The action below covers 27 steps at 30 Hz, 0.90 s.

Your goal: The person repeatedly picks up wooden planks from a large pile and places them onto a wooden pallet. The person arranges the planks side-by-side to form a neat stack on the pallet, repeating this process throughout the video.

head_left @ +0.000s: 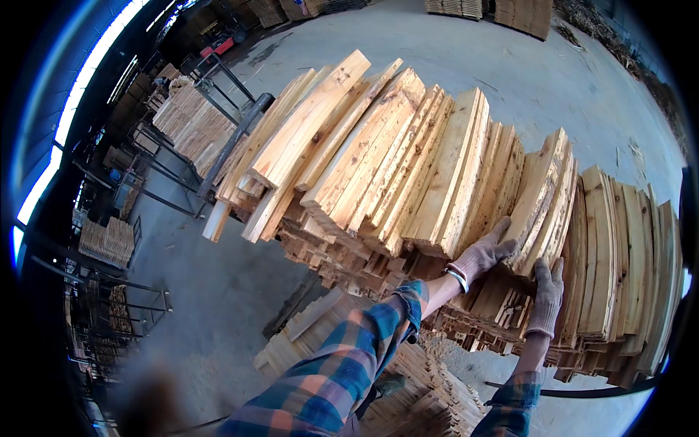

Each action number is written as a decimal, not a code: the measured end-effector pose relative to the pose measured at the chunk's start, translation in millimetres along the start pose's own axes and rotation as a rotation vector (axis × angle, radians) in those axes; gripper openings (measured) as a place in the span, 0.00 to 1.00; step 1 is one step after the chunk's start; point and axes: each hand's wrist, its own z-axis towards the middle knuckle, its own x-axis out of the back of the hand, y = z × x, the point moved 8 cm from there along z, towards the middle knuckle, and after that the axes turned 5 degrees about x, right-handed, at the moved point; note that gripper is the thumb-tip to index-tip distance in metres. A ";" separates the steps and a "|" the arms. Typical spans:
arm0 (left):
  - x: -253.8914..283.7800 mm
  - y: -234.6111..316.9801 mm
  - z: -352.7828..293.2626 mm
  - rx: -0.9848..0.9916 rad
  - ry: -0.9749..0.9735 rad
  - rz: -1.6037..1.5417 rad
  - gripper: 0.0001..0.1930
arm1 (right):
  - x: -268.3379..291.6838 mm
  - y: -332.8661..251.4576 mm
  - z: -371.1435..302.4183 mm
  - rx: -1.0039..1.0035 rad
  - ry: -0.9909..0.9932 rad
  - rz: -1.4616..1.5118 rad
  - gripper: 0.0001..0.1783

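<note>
A long stack of rough-sawn wooden boards [371,156] fans across the middle and right of the head view. My left hand [482,256], in a knitted glove, presses against the left side of a small bundle of boards [537,200] near its close end. On the right side of that bundle lies my right hand [547,300], also gloved, with its fingers pointing up along the wood. Between them the two hands grip the bundle, which sits slightly raised above its neighbours. My thumbs and the bundle's underside are partly hidden.
More boards [633,255] stand packed to the right. Below my arms is another pile of lumber [419,397]. Metal frames [164,156] and further board stacks [193,120] line the left. Concrete floor [466,54] stretches behind, with bundled lumber [523,16] farther off.
</note>
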 end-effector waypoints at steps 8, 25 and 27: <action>7.5 -8.4 -0.8 -0.041 0.036 -0.069 0.48 | -15.5 -20.1 9.1 -0.042 -0.024 -0.649 0.46; -117.6 -12.0 -380.3 0.337 0.053 -0.538 0.36 | 83.6 22.9 -278.3 0.089 0.044 0.314 0.34; -118.2 0.8 -426.1 0.247 -0.095 -0.355 0.34 | 83.7 -18.5 -329.9 0.140 -0.123 -0.039 0.37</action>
